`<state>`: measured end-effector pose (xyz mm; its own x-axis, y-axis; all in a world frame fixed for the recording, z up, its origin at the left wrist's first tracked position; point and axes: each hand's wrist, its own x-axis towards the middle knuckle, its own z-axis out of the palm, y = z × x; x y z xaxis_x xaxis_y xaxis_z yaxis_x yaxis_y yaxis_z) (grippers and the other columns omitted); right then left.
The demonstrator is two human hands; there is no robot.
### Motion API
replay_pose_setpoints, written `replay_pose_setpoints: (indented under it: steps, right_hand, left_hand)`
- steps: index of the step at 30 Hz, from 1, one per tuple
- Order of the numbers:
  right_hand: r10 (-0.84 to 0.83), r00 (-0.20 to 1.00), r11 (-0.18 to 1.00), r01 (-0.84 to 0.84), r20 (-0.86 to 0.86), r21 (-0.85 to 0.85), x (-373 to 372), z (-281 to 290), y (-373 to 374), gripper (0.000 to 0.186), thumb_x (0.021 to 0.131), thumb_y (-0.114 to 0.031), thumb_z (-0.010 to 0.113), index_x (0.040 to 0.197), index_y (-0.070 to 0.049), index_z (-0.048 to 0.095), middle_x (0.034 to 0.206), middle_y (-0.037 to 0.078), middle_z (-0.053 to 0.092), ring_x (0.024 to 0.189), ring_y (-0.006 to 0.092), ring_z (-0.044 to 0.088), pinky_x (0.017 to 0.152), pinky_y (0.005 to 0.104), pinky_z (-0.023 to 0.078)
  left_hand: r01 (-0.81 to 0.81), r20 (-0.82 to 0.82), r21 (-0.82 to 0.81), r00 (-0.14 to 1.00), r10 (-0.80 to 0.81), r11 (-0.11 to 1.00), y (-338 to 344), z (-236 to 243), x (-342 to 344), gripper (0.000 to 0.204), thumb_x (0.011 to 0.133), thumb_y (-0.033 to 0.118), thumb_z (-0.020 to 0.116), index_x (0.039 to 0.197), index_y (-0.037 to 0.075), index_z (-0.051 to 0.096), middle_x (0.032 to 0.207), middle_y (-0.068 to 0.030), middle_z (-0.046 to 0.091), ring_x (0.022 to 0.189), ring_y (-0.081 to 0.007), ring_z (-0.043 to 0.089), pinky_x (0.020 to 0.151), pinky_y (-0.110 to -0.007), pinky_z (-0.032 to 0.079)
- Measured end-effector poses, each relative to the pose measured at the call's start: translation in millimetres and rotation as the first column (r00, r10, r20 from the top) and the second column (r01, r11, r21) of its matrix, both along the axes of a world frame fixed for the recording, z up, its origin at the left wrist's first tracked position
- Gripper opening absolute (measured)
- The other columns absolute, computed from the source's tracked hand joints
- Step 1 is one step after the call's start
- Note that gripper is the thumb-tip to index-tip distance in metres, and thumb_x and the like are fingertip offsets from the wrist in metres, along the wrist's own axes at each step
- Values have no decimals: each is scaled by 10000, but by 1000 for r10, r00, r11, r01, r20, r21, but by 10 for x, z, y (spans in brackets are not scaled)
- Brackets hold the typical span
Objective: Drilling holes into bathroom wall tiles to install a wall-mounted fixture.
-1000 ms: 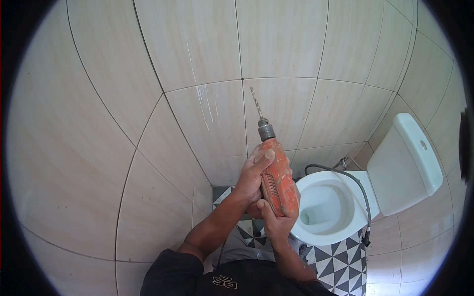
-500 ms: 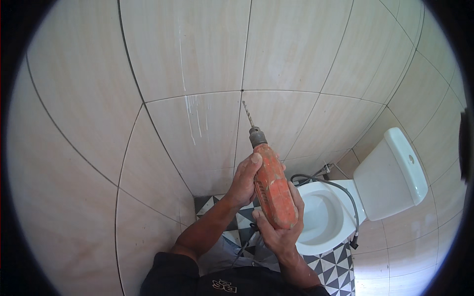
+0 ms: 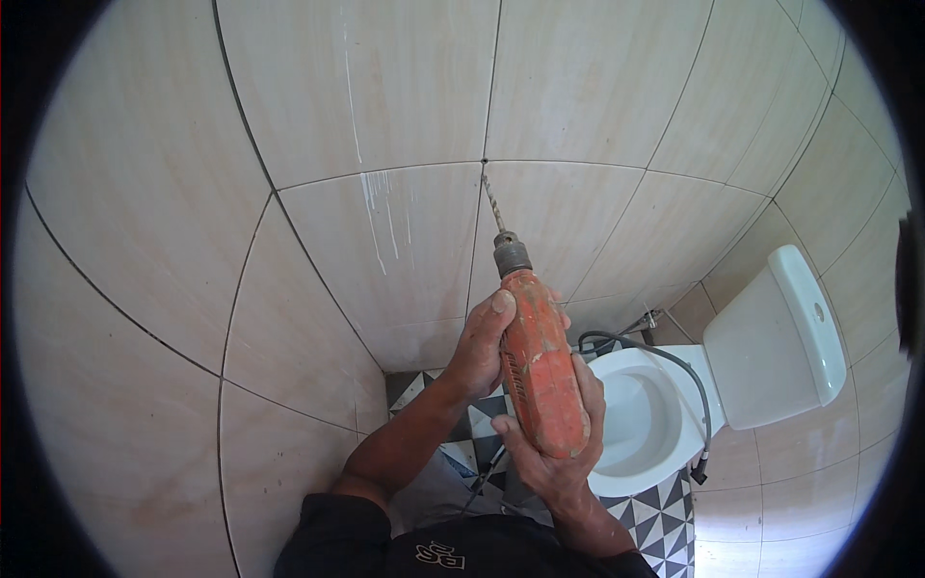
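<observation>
An orange, scuffed corded drill (image 3: 541, 376) points away from me at the beige tiled wall (image 3: 568, 96). Its steel chuck (image 3: 513, 250) holds a long twist bit (image 3: 494, 207), whose tip sits just below a small dark spot (image 3: 485, 161) where grout lines cross; I cannot tell whether it touches the tile. My left hand (image 3: 479, 342) grips the front of the drill body, thumb along its top left. My right hand (image 3: 554, 467) is wrapped round the rear of the body; the handle beneath is hidden.
A white toilet (image 3: 756, 385) with cistern stands at right, a grey hose (image 3: 689, 374) lying over its bowl and joined near a metal valve (image 3: 646, 323). A patterned tile floor (image 3: 658, 515) shows below. Tiled walls close in at left and right; white drips mark the wall.
The drill has turned slightly more upright in view, and its bit tip has moved closer to the spot at the grout crossing. Both hands still hold it.
</observation>
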<state>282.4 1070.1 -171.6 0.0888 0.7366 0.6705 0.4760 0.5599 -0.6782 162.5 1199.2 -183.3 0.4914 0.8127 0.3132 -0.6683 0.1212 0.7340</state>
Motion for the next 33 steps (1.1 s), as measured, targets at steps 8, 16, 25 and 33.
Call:
replay_pose_setpoints:
  steps: [8,16,25,33]
  right_hand:
    - [15,1000,999,-16,25,32,-41,17,-32,999,818,-304,925,1551,66,356,1396,238,523,1250,349,562,1073,453,461]
    - [1,1000,999,-2,24,52,-26,-13,-26,977,839,-278,900,1555,76,337,1407,240,524,1259,345,561,1083,450,453]
    - [11,998,999,-15,65,52,-31,14,26,977,839,-270,896,1558,74,331,1409,235,524,1269,346,552,1090,465,442]
    - [23,1000,1000,-23,1,-7,-94,204,-8,943,854,-324,891,1541,57,369,1404,205,542,1295,329,546,1097,456,437]
  left_hand:
    - [42,39,-8,998,-42,999,-27,-7,-33,824,998,744,472,1399,24,472,1179,-191,623,981,-294,726,835,-450,636]
    - [22,1,57,1000,-22,998,2,23,-37,808,991,731,505,1382,24,493,1156,-188,632,954,-294,734,829,-453,639]
    - [14,13,38,1000,-14,999,34,12,-60,822,988,738,503,1393,22,479,1164,-186,628,950,-302,732,828,-459,636]
    - [22,58,30,998,-23,999,26,-14,-40,802,1024,735,419,1384,22,484,1168,-166,612,999,-265,698,844,-427,615]
